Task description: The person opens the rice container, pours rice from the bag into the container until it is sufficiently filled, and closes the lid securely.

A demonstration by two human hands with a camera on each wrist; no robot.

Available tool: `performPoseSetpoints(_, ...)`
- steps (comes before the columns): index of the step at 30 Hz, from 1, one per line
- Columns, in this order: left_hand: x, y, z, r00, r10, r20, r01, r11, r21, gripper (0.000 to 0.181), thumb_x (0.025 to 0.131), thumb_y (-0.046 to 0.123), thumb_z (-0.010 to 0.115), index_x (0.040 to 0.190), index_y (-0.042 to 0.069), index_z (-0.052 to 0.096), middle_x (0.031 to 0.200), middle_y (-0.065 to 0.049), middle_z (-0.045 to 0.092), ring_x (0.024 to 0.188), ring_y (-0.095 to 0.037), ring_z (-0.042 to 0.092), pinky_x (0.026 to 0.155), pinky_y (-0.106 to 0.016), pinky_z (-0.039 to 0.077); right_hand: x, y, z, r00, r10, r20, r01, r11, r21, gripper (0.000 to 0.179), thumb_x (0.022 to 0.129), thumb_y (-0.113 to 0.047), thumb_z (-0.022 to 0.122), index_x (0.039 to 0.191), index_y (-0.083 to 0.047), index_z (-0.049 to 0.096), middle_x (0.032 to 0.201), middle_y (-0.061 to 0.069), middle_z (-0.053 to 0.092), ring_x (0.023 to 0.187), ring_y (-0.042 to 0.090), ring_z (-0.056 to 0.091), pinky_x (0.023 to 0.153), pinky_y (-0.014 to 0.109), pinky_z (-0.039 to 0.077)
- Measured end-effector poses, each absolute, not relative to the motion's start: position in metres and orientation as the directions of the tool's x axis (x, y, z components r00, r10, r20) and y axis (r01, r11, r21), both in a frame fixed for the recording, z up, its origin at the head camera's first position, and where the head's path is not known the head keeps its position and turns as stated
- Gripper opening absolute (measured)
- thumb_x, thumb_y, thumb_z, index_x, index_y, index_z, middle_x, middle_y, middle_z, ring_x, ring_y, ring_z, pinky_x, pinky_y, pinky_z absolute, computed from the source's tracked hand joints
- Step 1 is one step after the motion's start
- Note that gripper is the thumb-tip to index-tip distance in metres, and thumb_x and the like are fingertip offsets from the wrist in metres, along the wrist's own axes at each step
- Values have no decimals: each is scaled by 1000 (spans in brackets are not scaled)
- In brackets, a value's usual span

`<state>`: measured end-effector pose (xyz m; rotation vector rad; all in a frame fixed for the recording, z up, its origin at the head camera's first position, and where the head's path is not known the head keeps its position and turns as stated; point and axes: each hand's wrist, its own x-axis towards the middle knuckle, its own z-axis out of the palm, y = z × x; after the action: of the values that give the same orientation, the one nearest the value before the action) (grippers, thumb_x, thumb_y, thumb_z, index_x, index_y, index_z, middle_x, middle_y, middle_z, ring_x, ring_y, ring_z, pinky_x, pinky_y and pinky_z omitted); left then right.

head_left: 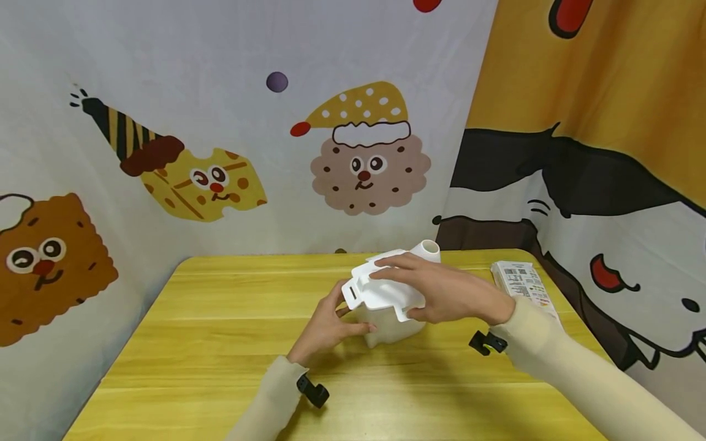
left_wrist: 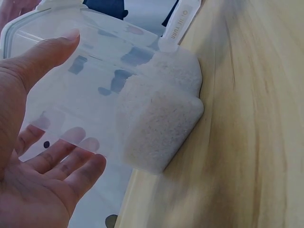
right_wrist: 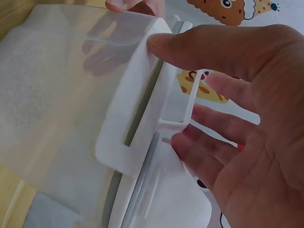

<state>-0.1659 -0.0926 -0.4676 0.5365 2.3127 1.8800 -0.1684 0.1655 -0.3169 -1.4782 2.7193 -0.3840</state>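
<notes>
A translucent storage container (head_left: 394,327) with a white lid (head_left: 386,295) stands on the table. White rice (left_wrist: 154,118) fills its lower part. My left hand (head_left: 329,327) holds the container's side, thumb on one face and fingers on another. Above it my right hand (head_left: 444,288) grips the lid's edge. In the right wrist view the thumb lies on a white side latch (right_wrist: 126,114), while the fingers touch the lid near a raised loop (right_wrist: 173,124). A white strip with lettering (left_wrist: 180,23) shows beside the container in the left wrist view.
A white tube-shaped piece (head_left: 428,250) with a round end shows behind the lid. To the right lies a flat printed box (head_left: 521,282), partly hidden by the right forearm. The wooden table (head_left: 220,318) meets a cartoon-printed curtain (head_left: 231,122) at its back edge.
</notes>
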Motion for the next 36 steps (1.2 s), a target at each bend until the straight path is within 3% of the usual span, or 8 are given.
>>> performPoseSetpoints(17,-168,-92,-468,-927,347,144,216,179,960,89,75,21,94,146,42,43,145,11,54,137,-14,51,117,-45,47,-170,158,-315,-522,-850,75,-849,509,-140,79,79,-16,89,149,-17,51,155,7,50,139,30,51,112,51,50)
performPoseSetpoints(31,-166,-93,-470,-924,356,143,214,170,962,90,76,23,93,147,42,42,146,11,54,139,-14,50,117,-47,46,-171,153,-316,-532,-845,55,-846,528,-76,76,75,-15,91,141,-20,54,147,2,57,130,25,54,97,47,59)
performPoseSetpoints(36,-167,-93,-471,-919,363,151,221,161,962,90,77,23,93,148,41,41,147,10,53,139,-16,49,118,-47,46,-172,153,-317,-546,-837,31,-837,544,-60,78,75,-16,91,142,-23,52,148,0,55,131,24,52,98,47,58)
